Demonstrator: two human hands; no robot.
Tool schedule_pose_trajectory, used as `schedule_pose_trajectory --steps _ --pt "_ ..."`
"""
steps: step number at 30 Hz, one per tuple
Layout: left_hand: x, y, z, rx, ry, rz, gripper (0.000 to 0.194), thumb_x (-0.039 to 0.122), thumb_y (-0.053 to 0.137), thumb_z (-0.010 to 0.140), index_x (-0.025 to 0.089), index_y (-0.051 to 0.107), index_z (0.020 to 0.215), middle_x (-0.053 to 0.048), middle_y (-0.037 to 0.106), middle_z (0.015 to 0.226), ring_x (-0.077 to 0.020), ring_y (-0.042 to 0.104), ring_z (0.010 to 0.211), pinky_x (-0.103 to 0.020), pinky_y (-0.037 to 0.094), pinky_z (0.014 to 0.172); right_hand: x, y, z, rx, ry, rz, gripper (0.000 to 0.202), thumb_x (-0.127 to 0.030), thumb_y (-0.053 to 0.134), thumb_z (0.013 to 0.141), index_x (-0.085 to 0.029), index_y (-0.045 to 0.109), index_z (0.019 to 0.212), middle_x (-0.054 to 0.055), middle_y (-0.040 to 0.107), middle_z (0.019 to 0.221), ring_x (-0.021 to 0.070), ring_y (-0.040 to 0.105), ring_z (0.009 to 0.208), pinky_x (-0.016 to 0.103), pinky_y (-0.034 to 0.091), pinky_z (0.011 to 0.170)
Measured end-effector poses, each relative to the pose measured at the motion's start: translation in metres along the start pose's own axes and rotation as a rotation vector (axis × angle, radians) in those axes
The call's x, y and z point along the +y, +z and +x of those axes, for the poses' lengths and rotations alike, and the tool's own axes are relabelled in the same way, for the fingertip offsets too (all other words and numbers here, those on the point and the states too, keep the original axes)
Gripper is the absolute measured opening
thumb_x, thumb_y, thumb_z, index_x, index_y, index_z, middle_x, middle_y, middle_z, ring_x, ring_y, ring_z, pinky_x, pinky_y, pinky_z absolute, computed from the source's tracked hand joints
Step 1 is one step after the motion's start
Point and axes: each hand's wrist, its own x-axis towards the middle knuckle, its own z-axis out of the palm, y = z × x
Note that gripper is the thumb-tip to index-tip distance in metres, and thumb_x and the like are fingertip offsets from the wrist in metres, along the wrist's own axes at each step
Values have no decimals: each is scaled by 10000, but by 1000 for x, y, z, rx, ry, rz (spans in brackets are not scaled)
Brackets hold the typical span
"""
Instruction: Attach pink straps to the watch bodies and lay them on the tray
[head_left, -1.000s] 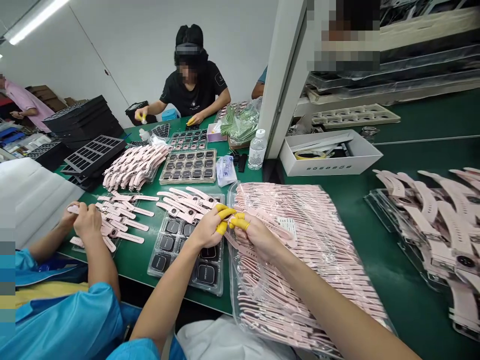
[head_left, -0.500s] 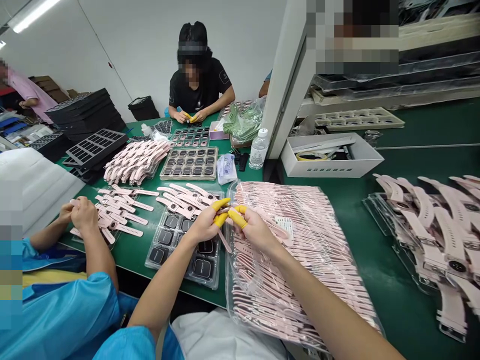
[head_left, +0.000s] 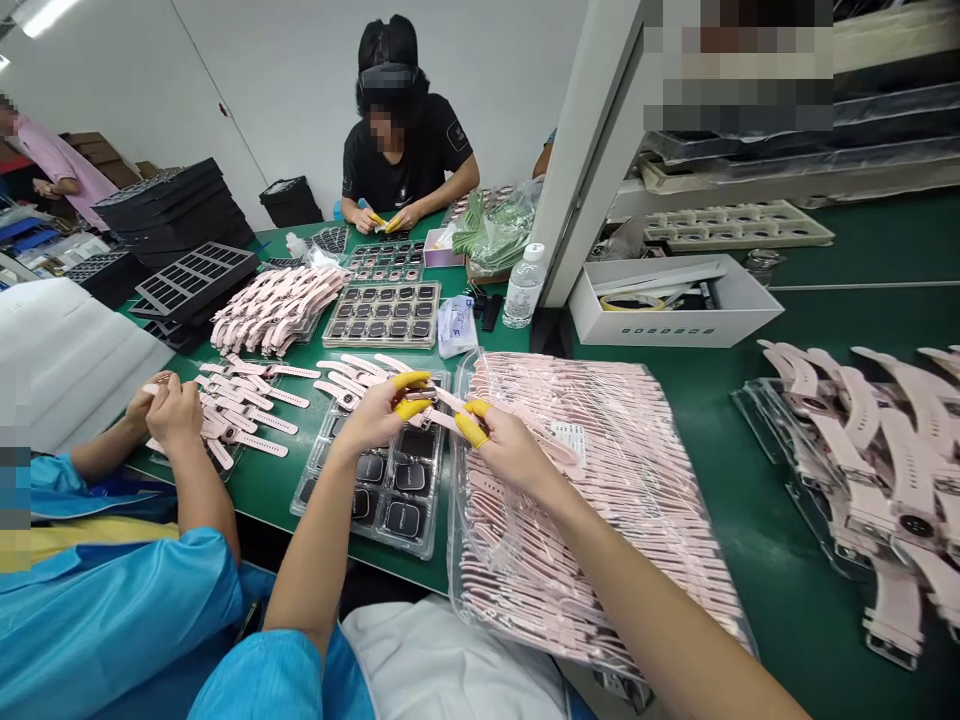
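Note:
My left hand [head_left: 379, 412], with yellow finger covers, pinches a small dark watch body above the tray of square watch cases [head_left: 409, 478]. Pink strap pieces [head_left: 441, 418] stretch from it toward the right. My right hand [head_left: 499, 440], also in yellow finger covers, grips the strap's other end over the left edge of a large clear bag of pink straps [head_left: 600, 540]. Several assembled pink watches [head_left: 349, 385] lie on the far part of the tray, partly behind my left hand.
A co-worker's hands [head_left: 171, 405] are at the left beside more pink watches [head_left: 247, 410]. Another person [head_left: 401, 160] works across the green table. A bottle [head_left: 523, 288] and a white box [head_left: 671, 325] stand beyond the bag. Watches are piled at right [head_left: 892, 470].
My hands have moved apart, the left one going left and slightly up. More of the pink strap now shows between them, and the view has shifted slightly.

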Motion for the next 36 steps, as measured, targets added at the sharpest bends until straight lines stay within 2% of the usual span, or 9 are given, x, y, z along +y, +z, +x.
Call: schedule_pose_trajectory --steps 6,10,14,18,22,26,30,33,36 --pt "19 -49 -27 -227 -190 707 266 210 575 961 199 734 1173 -89 782 1135 -248 730 949 -360 574 821 -6 4 -5 -197 -112 -376 243 -207 491 952 -198 567 722 64 598 913 185 530 758 325 320 650" --pt "11 -59 -37 -338 -205 859 287 121 500 949 199 726 1109 -88 777 1090 -256 721 988 -339 547 823 -8 11 -8 -291 -140 -531 149 -146 485 944 -204 612 896 66 656 856 186 499 664 339 228 596" --pt "1 -54 -29 -384 -75 910 273 126 475 968 195 718 1072 -91 711 1065 -243 671 998 -397 519 947 -8 14 -10 -329 -135 -652 122 -150 495 961 -199 607 952 96 697 870 211 545 657 351 199 580" --pt "-13 -42 -16 -296 115 1052 264 87 495 944 185 710 1060 -107 634 1106 -260 600 1087 -541 415 1128 -8 12 -10 -314 -130 -730 146 -172 491 997 -195 628 953 114 701 937 223 601 706 353 232 591" --pt "-21 -35 -19 -169 181 1145 218 100 508 959 177 682 1065 -129 619 1165 -284 572 1130 -631 347 1178 -12 5 -11 -292 -134 -746 216 -248 496 1042 -192 656 908 128 672 1024 205 604 699 350 274 588" --pt "-12 -35 -44 -72 83 1182 191 213 489 1025 163 673 1019 -154 637 1170 -301 579 1085 -499 518 976 -17 -11 -9 -233 -139 -733 189 -284 538 1037 -195 677 943 122 654 1091 199 605 717 335 324 575" --pt "-2 -27 -67 -222 -124 1241 215 229 494 1037 153 695 1046 -136 677 1099 -288 616 1041 -413 530 872 -14 -36 -4 -52 53 -827 264 -340 471 1069 -171 674 1064 133 635 1124 254 645 903 323 391 600" --pt "2 -18 -69 -283 -202 1307 221 181 512 1015 132 701 1117 -165 690 1157 -322 614 1115 -424 520 879 -9 -47 -2 -61 210 -912 266 -350 507 1052 -147 666 1118 161 621 1182 309 630 1072 344 439 686" --pt "5 -12 -63 -315 -212 1353 259 146 489 996 108 701 1139 -191 691 1171 -345 615 1116 -446 519 863 -5 -50 -1 -93 243 -923 261 -333 517 1046 -147 655 1166 170 615 1222 319 612 1134 354 448 745"
